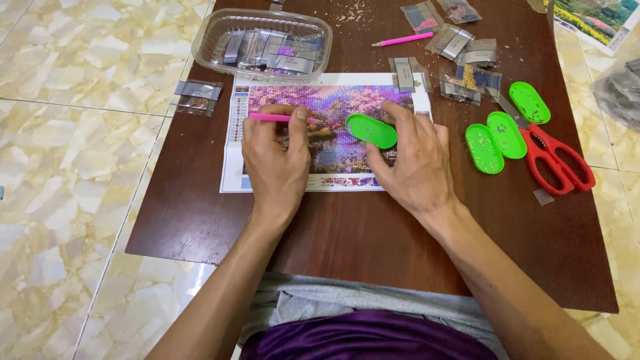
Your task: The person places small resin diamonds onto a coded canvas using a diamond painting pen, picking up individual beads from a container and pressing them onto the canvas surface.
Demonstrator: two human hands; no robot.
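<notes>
On the brown table point(373, 233) lies a bead picture point(333, 113), with a clear tub point(207, 40) of packets at its far left and red scissors point(557, 160) at its right. The left hand point(277, 163) pinches a pink pen point(280, 118) over the picture, while the right hand point(413, 160) holds a green tray point(371, 131) by its fingertips, three more trays point(507, 130) lying near the scissors.

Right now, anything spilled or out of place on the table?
Yes: loose specks lie scattered on the table top edge, beside the clear plastic tray. Two small packets overhang the left edge.
</notes>
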